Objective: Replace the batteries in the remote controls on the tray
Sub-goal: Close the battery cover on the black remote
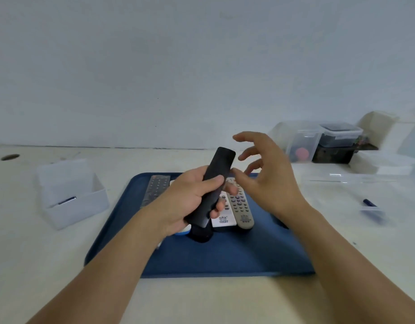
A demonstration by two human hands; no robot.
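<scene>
My left hand point(190, 197) grips a slim black remote point(216, 174) above the blue tray point(225, 258), back side toward me and its top pointing away. My right hand point(265, 174) hovers just right of it with fingers spread and nothing in them. On the tray lie a grey remote point(241, 206), a white remote point(221, 218), a dark grey remote point(156, 190) at the back left, and another black remote point(200, 235) partly hidden under my left hand. A blue battery point(370, 203) lies on the table at the right.
An open clear plastic box point(71, 195) with a blue battery inside stands left of the tray. Clear lidded containers point(318, 141) and flat clear lids point(356, 181) sit at the back right. A round cable hole point(10, 157) is at the far left.
</scene>
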